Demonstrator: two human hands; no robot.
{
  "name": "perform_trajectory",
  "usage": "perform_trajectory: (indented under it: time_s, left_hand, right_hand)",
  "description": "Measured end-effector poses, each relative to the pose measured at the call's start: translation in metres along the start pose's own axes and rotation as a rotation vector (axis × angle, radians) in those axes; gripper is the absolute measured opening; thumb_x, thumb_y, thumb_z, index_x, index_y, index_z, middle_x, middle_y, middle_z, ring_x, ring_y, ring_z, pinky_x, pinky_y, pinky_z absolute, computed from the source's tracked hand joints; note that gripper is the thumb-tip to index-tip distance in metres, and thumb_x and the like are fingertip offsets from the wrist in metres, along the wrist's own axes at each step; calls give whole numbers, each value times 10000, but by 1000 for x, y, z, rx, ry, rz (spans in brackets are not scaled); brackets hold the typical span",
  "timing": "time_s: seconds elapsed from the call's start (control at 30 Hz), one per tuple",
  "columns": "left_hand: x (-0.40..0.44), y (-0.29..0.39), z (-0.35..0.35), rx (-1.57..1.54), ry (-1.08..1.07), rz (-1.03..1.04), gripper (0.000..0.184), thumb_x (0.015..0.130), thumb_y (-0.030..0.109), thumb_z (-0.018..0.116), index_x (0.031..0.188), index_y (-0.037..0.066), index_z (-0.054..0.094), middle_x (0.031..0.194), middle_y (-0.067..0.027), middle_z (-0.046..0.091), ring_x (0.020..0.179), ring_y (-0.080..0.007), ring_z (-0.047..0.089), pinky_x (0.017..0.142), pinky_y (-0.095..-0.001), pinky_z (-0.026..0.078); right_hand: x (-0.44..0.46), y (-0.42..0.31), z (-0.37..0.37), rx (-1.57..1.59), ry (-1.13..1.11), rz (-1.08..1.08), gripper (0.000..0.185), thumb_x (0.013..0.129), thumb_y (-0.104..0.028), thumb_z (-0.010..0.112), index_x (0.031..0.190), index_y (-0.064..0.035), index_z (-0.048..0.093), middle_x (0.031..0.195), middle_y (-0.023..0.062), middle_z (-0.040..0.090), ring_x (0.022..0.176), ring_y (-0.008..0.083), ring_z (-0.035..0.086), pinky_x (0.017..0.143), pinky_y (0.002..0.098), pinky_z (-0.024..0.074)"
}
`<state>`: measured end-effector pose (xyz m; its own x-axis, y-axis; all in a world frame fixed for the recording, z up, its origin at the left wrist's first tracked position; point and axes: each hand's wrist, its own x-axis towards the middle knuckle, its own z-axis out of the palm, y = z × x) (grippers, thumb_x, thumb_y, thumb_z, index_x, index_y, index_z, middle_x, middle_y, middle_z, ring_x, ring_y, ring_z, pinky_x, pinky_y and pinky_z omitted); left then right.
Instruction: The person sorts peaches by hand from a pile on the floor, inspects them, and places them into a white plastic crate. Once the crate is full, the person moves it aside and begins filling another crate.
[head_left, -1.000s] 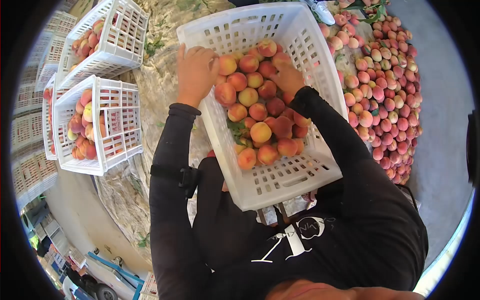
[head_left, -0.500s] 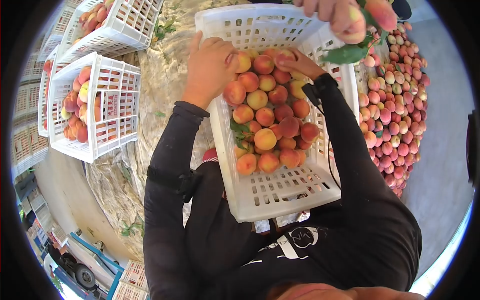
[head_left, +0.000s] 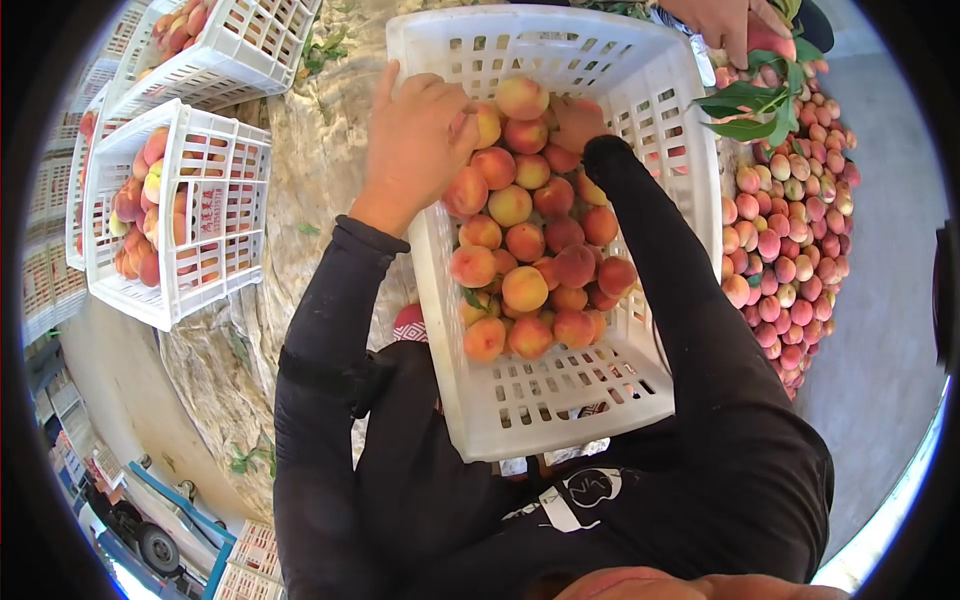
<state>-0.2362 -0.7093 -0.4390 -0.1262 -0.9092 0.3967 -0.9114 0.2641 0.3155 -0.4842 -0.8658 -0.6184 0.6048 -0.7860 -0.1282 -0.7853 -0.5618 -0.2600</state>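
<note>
A white plastic crate (head_left: 560, 410) with slotted walls stands tilted in front of me, partly filled with red-and-yellow peaches (head_left: 525, 287). My left hand (head_left: 420, 140) is closed over the crate's left rim, its thumb inside by a peach. Inside the far part of the crate, my right hand (head_left: 578, 124) reaches down among the peaches; its fingertips are hidden. A single peach (head_left: 522, 98) lies just left of that hand, higher than those around it. Some green leaf shows at the left of the fruit.
Another person's hand (head_left: 715, 22) is at the upper right, by a peach with long green leaves (head_left: 755, 105). A heap of peaches (head_left: 790, 230) lies to the right. Filled white crates (head_left: 215, 215) stand at left on a stained sheet (head_left: 300, 190). A vehicle wheel (head_left: 160, 548) shows lower left.
My right hand has moved down and slightly left among the peaches. A peach now shows on top near the far wall. The other person's hand with the leafy peach has moved right.
</note>
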Motion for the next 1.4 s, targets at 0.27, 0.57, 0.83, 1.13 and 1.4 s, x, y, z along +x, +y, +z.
perform_trajectory:
  time_s: [0.27,0.57,0.83,1.13,1.4]
  left_hand:
    - [1,-1,1,-6,132,78,81,803,177,608,817,99,624,846,-16,639,961,-209,585,1093,-494,272]
    - [0,0,-2,-50,56,20,122,840,221,627,874,108,658,975,-13,668,1033,-211,579,1108,-489,240]
    - [0,1,-3,-88,46,11,123,834,208,618,888,108,667,996,-22,670,1045,-220,577,1107,-481,235]
    - [4,6,-5,-46,-21,12,128,839,203,618,925,122,669,1037,-35,671,1091,-238,561,1118,-480,204]
    - [2,6,-3,30,-11,53,125,837,211,630,914,122,672,1039,-36,673,1095,-243,560,1116,-490,207]
  right_hand:
    - [-5,-23,-16,-124,41,-6,470,832,-357,565,1255,-159,515,997,179,647,903,382,629,807,487,477]
    - [-30,-46,-7,-38,366,277,669,734,-232,721,1330,-144,431,1269,167,494,1053,369,565,899,475,458]
    - [-35,-30,2,93,529,275,660,819,-371,666,1381,-142,409,1443,157,375,1202,408,479,949,468,450]
    - [-34,-75,3,-209,402,219,508,848,-515,569,1226,-177,569,1456,180,334,1260,468,338,924,568,369]
    - [-34,-83,8,-277,391,249,466,864,-480,568,1191,-149,586,1456,164,306,1206,470,369,884,560,359]
